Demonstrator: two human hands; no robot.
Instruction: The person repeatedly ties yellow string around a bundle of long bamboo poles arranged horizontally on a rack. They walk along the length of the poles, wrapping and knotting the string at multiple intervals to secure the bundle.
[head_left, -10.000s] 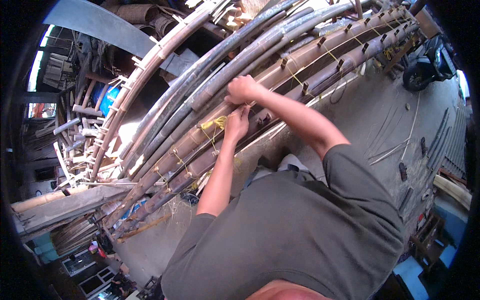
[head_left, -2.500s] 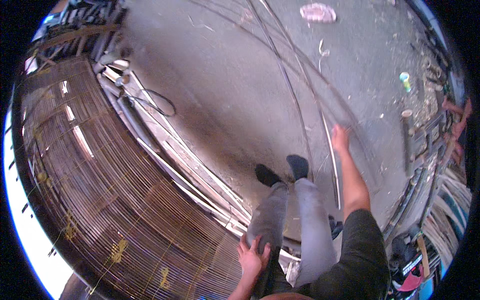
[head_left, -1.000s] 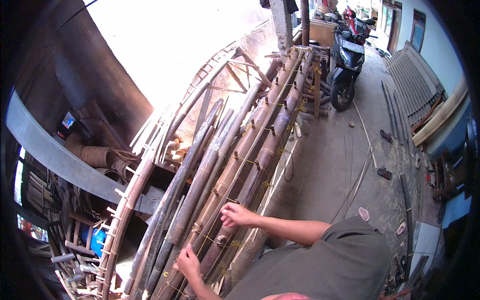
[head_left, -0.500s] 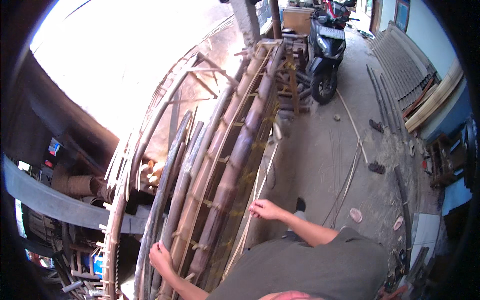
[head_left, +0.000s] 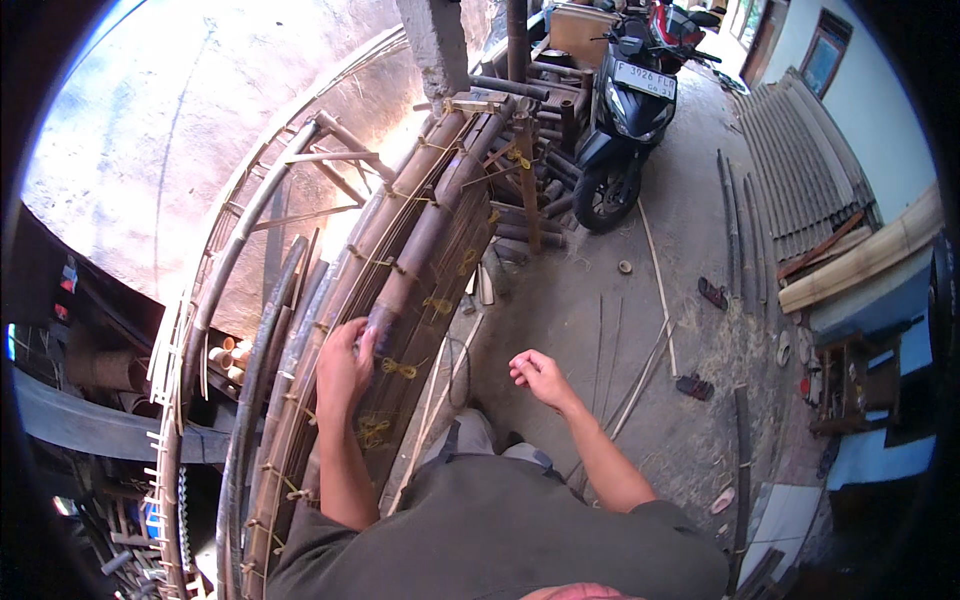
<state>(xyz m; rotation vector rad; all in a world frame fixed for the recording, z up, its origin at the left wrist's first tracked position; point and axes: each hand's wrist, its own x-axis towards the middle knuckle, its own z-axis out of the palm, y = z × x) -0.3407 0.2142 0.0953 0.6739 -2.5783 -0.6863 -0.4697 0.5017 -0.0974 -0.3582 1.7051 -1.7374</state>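
A long rack of bamboo poles runs beside me on the left, with slim strips lashed along it by yellow ties. Over its near pole is my left hand, fingers bent together against or just above the bamboo; whatever they pinch is hidden. My right hand hangs in the air right of the rack, above the floor. Its fingers are curled in, and I cannot make out anything in them. Below and between the hands, pale bamboo strips lean along the rack's side.
A dark scooter stands ahead beside stacked bamboo. Thin sticks and sandals lie on the floor. Corrugated sheets lean on the right wall. A curved bamboo frame rises on the left.
My left hand has moved forward and right, from the outer poles to the rack's near pole. My right hand has shifted slightly right, away from the pale strips. The view has turned.
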